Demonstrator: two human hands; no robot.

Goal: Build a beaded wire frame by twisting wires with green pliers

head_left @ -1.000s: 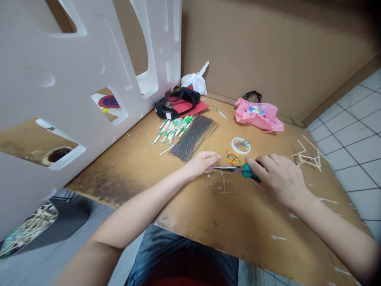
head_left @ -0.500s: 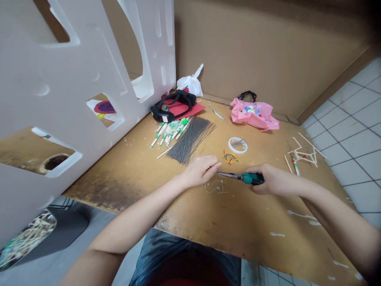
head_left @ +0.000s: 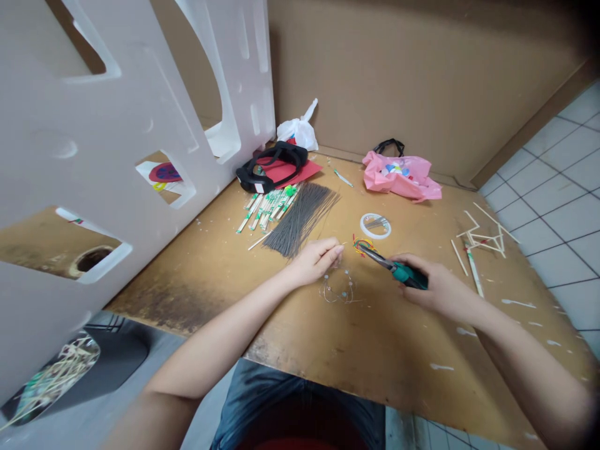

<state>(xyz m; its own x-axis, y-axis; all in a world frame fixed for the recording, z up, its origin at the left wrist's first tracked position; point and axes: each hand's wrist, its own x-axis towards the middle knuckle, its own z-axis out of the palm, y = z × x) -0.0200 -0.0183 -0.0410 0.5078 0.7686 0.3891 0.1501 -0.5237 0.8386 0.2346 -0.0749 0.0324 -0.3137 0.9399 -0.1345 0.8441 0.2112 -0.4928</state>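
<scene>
My left hand rests on the brown board with its fingers pinched together on a thin wire, too fine to see well. My right hand is closed on the green handles of long-nose pliers, whose jaws point up-left at a small tangle of coloured rubber bands. Below the two hands lies a bent wire piece with small beads. A fan of grey wires lies just beyond my left hand.
Green-and-white sticks, a black headset on red paper, a white bag, a pink bag, a white ring and a stick frame lie on the board. A white foam panel stands left; cardboard walls the back.
My right hand has swung the pliers' jaws away from my left fingertips and up toward the rubber bands. My left hand has stayed pinched in place.
</scene>
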